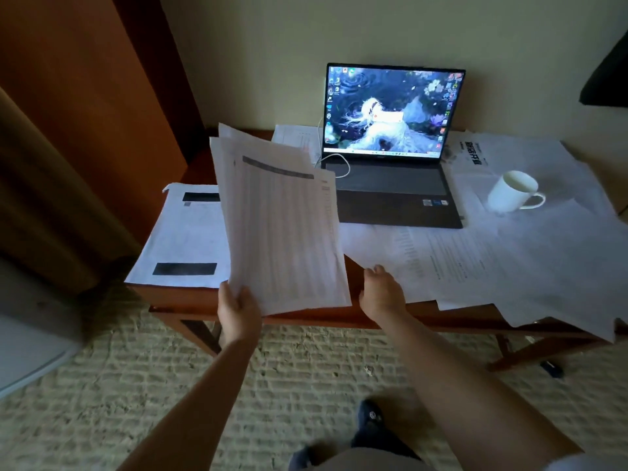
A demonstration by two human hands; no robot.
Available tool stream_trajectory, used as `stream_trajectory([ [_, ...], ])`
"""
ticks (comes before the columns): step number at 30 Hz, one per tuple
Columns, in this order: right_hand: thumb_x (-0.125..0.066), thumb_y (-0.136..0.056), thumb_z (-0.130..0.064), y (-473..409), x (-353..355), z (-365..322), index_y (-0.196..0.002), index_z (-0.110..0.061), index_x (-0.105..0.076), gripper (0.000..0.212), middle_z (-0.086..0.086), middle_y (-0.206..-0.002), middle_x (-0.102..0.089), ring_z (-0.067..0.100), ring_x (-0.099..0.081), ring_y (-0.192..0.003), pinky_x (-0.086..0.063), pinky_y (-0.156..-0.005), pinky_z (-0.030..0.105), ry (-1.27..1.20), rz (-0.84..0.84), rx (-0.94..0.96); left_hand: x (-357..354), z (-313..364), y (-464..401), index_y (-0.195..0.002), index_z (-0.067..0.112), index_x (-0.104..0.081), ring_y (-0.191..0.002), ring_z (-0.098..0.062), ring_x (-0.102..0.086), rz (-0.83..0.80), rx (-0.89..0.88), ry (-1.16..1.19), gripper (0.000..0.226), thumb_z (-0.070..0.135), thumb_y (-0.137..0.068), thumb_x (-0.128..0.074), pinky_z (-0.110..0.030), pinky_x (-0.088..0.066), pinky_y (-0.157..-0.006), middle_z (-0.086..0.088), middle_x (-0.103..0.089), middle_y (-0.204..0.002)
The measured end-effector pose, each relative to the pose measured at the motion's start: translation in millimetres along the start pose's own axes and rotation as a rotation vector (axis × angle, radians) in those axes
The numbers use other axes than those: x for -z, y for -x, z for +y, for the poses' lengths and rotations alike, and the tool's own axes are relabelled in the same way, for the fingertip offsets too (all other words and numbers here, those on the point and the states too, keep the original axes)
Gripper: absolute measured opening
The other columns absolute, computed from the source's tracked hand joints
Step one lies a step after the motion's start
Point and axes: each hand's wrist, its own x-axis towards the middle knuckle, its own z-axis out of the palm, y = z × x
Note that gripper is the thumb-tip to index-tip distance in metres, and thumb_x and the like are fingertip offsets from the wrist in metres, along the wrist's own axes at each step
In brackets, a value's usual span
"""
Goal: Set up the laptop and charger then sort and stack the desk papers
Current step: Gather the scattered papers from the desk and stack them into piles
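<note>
An open laptop (390, 171) with a lit screen stands at the back of the wooden desk (306, 314). A white charger cable (339, 163) loops at its left side. My left hand (238, 309) grips the bottom corner of a bundle of printed sheets (282, 226), held up and tilted over the desk's left half. My right hand (382, 294) hovers with relaxed fingers over the front edge of the desk, just left of the loose papers (475, 263) spread in front of the laptop. Whether it touches them I cannot tell.
A white mug (513, 192) stands on a newspaper (503, 158) right of the laptop. A sheet with black bars (183, 239) lies at the desk's left end. More paper (295, 137) lies behind the bundle. Some sheets overhang the front right edge. A wooden cabinet stands to the left.
</note>
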Motion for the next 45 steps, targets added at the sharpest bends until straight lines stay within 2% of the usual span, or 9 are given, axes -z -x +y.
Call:
stream_trajectory([
  [8, -0.056, -0.085, -0.004, -52.6, 5.6, 25.5, -0.124, -0.004, -0.043, 0.041, 0.013, -0.115, -0.054, 0.026, -0.059, -0.098, -0.049, -0.078, 0.031, 0.225, -0.021, 0.154, -48.7, -0.4, -0.4, -0.091, 0.002, -0.043, -0.065, -0.019, -0.042, -0.050, 0.062, -0.129, 0.002, 0.003, -0.092, -0.043, -0.032, -0.036, -0.058, -0.002, -0.046, -0.073],
  [15, -0.049, -0.088, 0.002, -69.9, 19.9, 36.7, -0.099, -0.003, -0.059, 0.016, 0.010, -0.093, -0.068, 0.024, -0.067, -0.084, -0.051, -0.067, 0.030, 0.299, -0.069, 0.150, -57.9, 11.0, 5.3, -0.099, 0.001, -0.046, -0.076, -0.024, -0.044, 0.268, 0.194, -0.033, 0.009, 0.000, -0.092, -0.039, -0.032, -0.032, -0.064, -0.011, -0.050, -0.086],
  [18, -0.081, -0.048, -0.003, -58.9, 20.8, 41.9, -0.062, -0.005, -0.061, 0.024, 0.008, -0.054, -0.058, 0.020, -0.059, -0.046, -0.042, -0.041, 0.021, 0.368, -0.014, 0.246, -58.8, 13.4, 5.6, -0.101, 0.004, -0.046, -0.084, -0.025, -0.047, 0.278, 0.241, 0.006, 0.012, 0.001, -0.092, -0.039, -0.033, -0.036, -0.071, -0.012, -0.051, -0.095],
  [20, -0.083, -0.025, 0.000, -50.7, 10.9, 53.2, -0.049, -0.005, -0.059, 0.034, 0.007, -0.042, -0.049, 0.020, -0.050, -0.035, -0.037, -0.035, 0.019, 0.399, 0.039, 0.261, -60.1, 12.4, 6.6, -0.104, 0.003, -0.047, -0.085, -0.025, -0.048, 0.252, 0.259, 0.005, 0.016, 0.000, -0.091, -0.039, -0.033, -0.036, -0.072, -0.012, -0.052, -0.096],
  [26, -0.080, -0.026, -0.001, -25.4, 7.4, 56.3, -0.064, -0.002, -0.067, 0.040, 0.009, -0.053, -0.060, 0.023, -0.061, -0.052, -0.051, -0.051, 0.025, 0.389, 0.132, 0.256, -55.7, 8.6, 17.1, -0.114, 0.000, -0.049, -0.088, -0.024, -0.048, 0.253, 0.260, 0.051, 0.027, -0.002, -0.089, -0.038, -0.029, -0.034, -0.072, -0.011, -0.051, -0.098],
  [32, -0.080, -0.034, 0.003, -7.7, 18.9, 57.9, -0.061, -0.004, -0.064, 0.032, 0.006, -0.049, -0.056, 0.019, -0.057, -0.044, -0.047, -0.045, 0.023, 0.401, 0.294, 0.236, -30.3, -3.4, 20.8, -0.112, -0.002, -0.047, -0.086, -0.030, -0.053, 0.190, 0.237, 0.059, 0.025, 0.001, -0.089, -0.037, -0.037, -0.043, -0.072, -0.019, -0.056, -0.103],
  [38, -0.084, -0.024, 0.004, -0.4, 30.8, 53.5, -0.060, -0.002, -0.062, 0.043, 0.009, -0.046, -0.055, 0.021, -0.055, -0.039, -0.045, -0.042, 0.023, 0.371, 0.238, 0.188, -11.4, -4.7, 29.3, -0.108, 0.012, -0.050, -0.081, -0.026, -0.056, 0.089, 0.211, 0.144, 0.024, 0.002, -0.089, -0.039, -0.038, -0.048, -0.072, -0.007, -0.057, -0.093],
  [42, -0.064, -0.076, -0.003, 7.4, 29.9, 49.9, -0.086, -0.007, -0.064, 0.011, 0.008, -0.080, -0.067, 0.024, -0.065, -0.073, -0.043, -0.059, 0.026, 0.358, -0.095, 0.168, -9.8, -8.3, 28.5, -0.104, 0.015, -0.051, -0.077, -0.025, -0.054, 0.047, 0.213, 0.168, 0.021, 0.005, -0.089, -0.042, -0.037, -0.047, -0.068, -0.003, -0.056, -0.085],
  [45, -0.048, -0.094, -0.024, 14.1, 19.1, 51.6, -0.083, -0.010, -0.061, 0.021, 0.005, -0.081, -0.063, 0.024, -0.061, -0.076, -0.045, -0.065, 0.027, 0.096, -0.152, 0.116, -13.8, -3.3, 27.3, -0.104, 0.016, -0.050, -0.067, -0.019, -0.050, 0.037, 0.218, 0.205, 0.023, 0.002, -0.088, -0.040, -0.031, -0.043, -0.061, -0.001, -0.053, -0.079],
])
